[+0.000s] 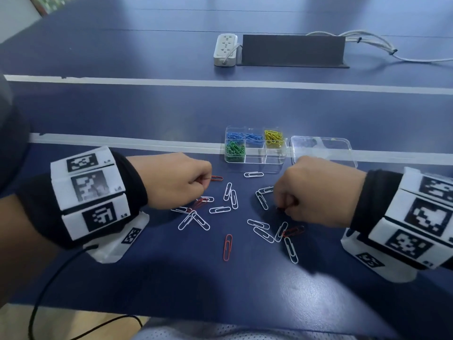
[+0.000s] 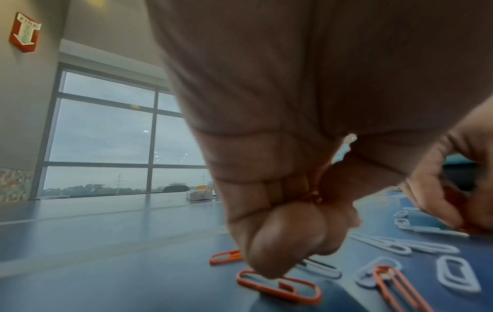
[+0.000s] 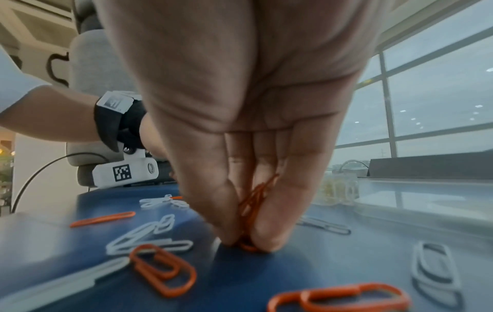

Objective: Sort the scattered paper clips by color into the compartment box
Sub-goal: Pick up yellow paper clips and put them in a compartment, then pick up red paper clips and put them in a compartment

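While white clips point(image 1: 291, 249) and a lone red clip point(image 1: 227, 247) lie nearest your bench point(image 1: 171, 278) edge, your right hand point(image 1: 316, 192) fingers point(image 3: 280, 211) pinch red clips point(image 3: 253, 202) against the bench; your left hand point(image 1: 171, 179) curls on red ones too. Farther off stands the compartment box point(image 1: 255, 145), its lid point(image 1: 323, 149) beside it.

A red wall sign point(image 2: 24, 31) reads "FIRE" across its top.

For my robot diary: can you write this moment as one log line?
left hand: holds red clips | right hand: pinches red clips | compartment box: blue, green, yellow sorted | table: white, red loose
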Demonstrator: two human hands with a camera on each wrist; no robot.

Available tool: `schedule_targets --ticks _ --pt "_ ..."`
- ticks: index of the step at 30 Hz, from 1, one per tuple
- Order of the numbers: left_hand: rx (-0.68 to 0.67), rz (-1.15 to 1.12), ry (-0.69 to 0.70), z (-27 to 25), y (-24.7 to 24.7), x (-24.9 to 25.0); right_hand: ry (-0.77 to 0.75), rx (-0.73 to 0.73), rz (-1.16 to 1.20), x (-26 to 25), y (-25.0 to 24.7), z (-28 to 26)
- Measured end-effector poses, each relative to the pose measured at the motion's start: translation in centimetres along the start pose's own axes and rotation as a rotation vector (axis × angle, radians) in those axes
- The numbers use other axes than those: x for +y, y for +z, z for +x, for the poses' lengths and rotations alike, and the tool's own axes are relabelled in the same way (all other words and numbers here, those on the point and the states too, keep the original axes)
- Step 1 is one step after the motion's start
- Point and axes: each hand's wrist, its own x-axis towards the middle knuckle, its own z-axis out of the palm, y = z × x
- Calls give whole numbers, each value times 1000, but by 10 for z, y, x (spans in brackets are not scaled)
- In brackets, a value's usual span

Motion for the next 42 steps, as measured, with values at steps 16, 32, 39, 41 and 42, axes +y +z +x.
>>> schedule_targets --ticks 16,32,39,41,42 --pt "8 88 0 -3 7 7 22 -99 101 8 -9 10" --pt "391 -108 59 68 -40 30 250 185 536 21 -47 67" --pt "388 -80 54 72 -39 28 277 214 516 16 -53 75" --pt "388 -84 61 74 -40 28 264 214 518 18 -54 71" --pt "389 -86 64 75 -40 29 258 210 523 20 -54 69"
